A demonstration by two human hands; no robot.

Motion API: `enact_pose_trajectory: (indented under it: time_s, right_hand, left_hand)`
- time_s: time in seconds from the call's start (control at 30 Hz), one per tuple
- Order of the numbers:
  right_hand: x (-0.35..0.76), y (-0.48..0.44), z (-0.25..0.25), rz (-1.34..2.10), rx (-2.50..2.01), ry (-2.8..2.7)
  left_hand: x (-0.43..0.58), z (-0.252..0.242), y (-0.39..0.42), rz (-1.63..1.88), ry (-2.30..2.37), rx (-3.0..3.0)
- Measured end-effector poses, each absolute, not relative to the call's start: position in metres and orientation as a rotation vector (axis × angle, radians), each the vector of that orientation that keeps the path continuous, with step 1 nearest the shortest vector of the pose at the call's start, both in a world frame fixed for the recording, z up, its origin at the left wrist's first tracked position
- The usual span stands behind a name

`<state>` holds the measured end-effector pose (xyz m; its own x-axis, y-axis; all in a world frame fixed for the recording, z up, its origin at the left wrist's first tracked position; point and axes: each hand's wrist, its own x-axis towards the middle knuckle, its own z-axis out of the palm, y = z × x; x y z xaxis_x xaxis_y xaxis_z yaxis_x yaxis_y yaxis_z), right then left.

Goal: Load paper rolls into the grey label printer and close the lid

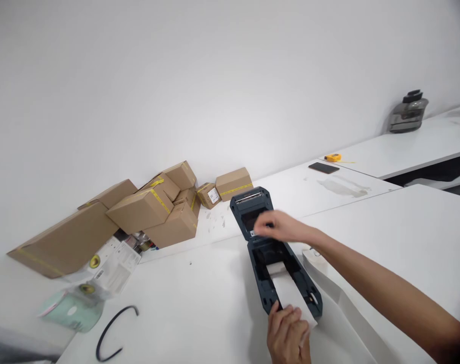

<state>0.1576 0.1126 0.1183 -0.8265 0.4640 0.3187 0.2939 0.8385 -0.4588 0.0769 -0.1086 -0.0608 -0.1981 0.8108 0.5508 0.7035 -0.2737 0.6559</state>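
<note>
A dark label printer (258, 283) lies on the white table with its lid (238, 210) raised. White label paper (288, 288) runs from inside the printer out over its front edge. My left hand (288, 333) is at that front edge, its fingers closed over the paper and touching the housing. In front of the raised lid is my right hand (270, 225), its fingers curled and slightly blurred. Whether it touches the lid or holds anything is hidden. A long white paper strip (339, 293) lies on the table right of the printer, partly under my right forearm.
Several cardboard boxes (139, 210) are piled against the wall at left. Nearer are a pale green package (73, 311) and a curved black strip (103, 331). Toward the back right lie a phone (324, 168), a yellow tape measure (332, 157) and a dark translucent jug (408, 114).
</note>
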Motion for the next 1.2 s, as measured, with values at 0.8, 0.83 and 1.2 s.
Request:
enact_pose_trajectory:
  time_s: [0.8,0.83,1.2]
  right_hand:
    - [0.226,-0.006,0.030,0.516,-0.639,-2.191]
    - [0.227,-0.009,0.023,0.448,-0.649,-2.218]
    - [0.232,-0.027,-0.002,-0.030,-0.703,-2.395]
  left_hand:
    - [0.084,-0.068,-0.118,1.937,2.182,2.409]
    - [0.082,-0.068,-0.118,1.927,2.175,2.452]
    - [0.058,-0.065,-0.104,1.685,2.018,2.577]
